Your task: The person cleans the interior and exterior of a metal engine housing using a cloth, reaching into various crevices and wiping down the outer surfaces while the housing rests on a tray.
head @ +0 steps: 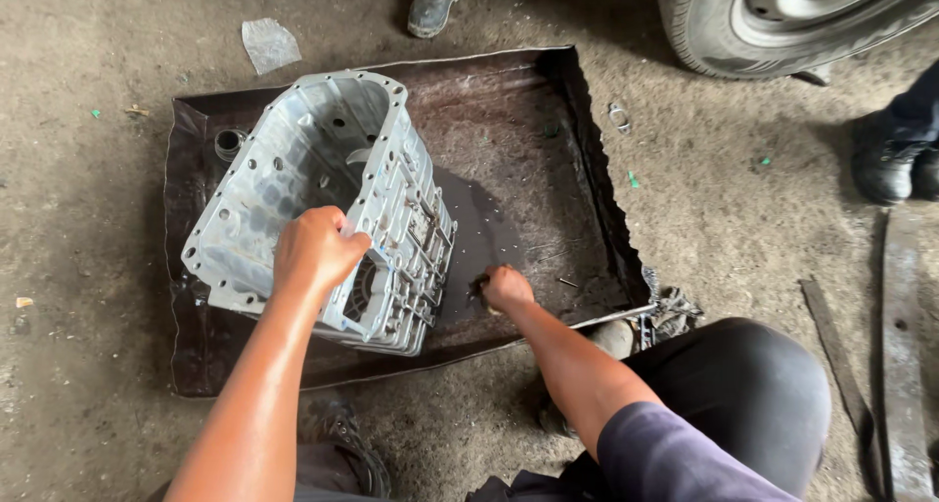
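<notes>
A grey cast-metal housing [293, 160] with bolt holes along its flange stands tilted in a dark, oily sheet-metal tray [528, 140] on the ground. My left hand [315, 251] grips the housing's near rim and holds it up on edge. My right hand [506, 288] is down on the tray floor just right of the housing, fingers curled around something small and dark; what it is cannot be made out. A small round metal ring [229, 142] lies in the tray's far left corner.
A vehicle tyre [782, 18] stands at the top right. Other people's boots show at top centre [433, 1] and at the right edge [892, 165]. Long rusty metal bars [905, 355] lie on the dirt at right. My knee [734, 394] is bent beside the tray.
</notes>
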